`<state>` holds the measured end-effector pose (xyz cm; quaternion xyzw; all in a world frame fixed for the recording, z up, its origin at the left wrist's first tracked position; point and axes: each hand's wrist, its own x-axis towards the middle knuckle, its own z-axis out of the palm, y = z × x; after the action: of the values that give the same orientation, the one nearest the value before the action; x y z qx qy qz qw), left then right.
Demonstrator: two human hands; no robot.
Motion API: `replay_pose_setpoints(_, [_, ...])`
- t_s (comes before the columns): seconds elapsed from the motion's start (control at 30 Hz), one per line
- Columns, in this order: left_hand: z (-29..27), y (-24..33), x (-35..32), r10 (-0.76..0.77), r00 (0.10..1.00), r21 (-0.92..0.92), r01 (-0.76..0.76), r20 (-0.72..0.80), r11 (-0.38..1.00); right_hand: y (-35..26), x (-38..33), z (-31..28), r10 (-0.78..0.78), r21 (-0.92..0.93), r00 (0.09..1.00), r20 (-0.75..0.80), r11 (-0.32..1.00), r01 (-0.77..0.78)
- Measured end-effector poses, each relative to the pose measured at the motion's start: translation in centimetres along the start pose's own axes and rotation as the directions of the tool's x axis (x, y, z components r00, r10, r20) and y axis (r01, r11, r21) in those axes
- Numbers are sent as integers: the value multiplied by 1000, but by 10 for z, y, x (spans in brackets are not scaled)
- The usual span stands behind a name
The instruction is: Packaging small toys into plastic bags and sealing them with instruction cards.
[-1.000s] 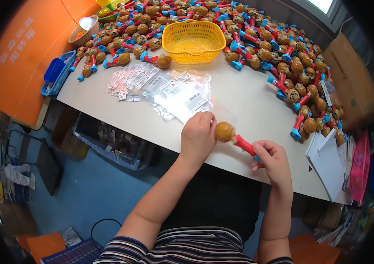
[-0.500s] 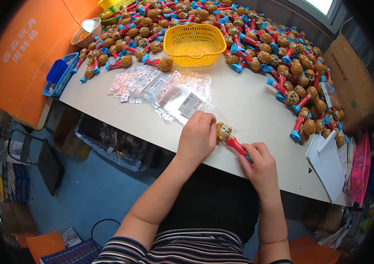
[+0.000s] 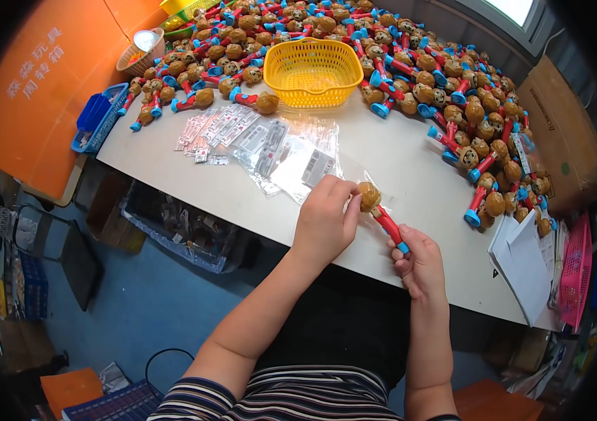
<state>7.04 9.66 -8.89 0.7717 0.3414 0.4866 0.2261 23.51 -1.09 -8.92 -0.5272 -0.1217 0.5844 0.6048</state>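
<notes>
A toy figure with a round brown head, red body and blue base (image 3: 387, 223) slants between my hands over the table's near edge. The back of its head faces up. My right hand (image 3: 421, 263) is closed around the blue base end. At the head, my left hand (image 3: 326, 216) is closed, its fingertips against the head's left side. Clear plastic film (image 3: 358, 172) shows just beyond the left fingers; whether it wraps the head I cannot tell. Just past my left hand lie clear bags with printed inserts (image 3: 318, 167) and a spread of small printed packets (image 3: 221, 126).
Many similar toys (image 3: 474, 109) are heaped along the back and right. A yellow basket (image 3: 312, 74) stands at the back middle, a blue basket (image 3: 98, 119) at the left edge. White papers (image 3: 519, 263), a pink basket (image 3: 577, 274) and a cardboard box (image 3: 561, 126) are at right.
The toy has turned from face up to the back of its head up. Both hands have shifted slightly right, and my right hand has rolled over, fingers now under the base.
</notes>
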Motion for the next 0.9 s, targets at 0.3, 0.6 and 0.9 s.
replay_pose_setpoints(0.3, [-2, 10, 4, 181, 978, 80, -190, 103, 979, 4, 1, 14, -71, -166, 997, 9, 983, 72])
replay_pose_setpoints(0.6, [2, 13, -3, 209, 978, 13, -209, 18, 978, 5, 0, 30, 17, -53, 997, 69, 999, -13])
replay_pose_setpoints(0.9, [-4, -1, -11, 47, 999, 36, -48, 27, 998, 21, -23, 25, -374, -497, 917, 139, 775, 391])
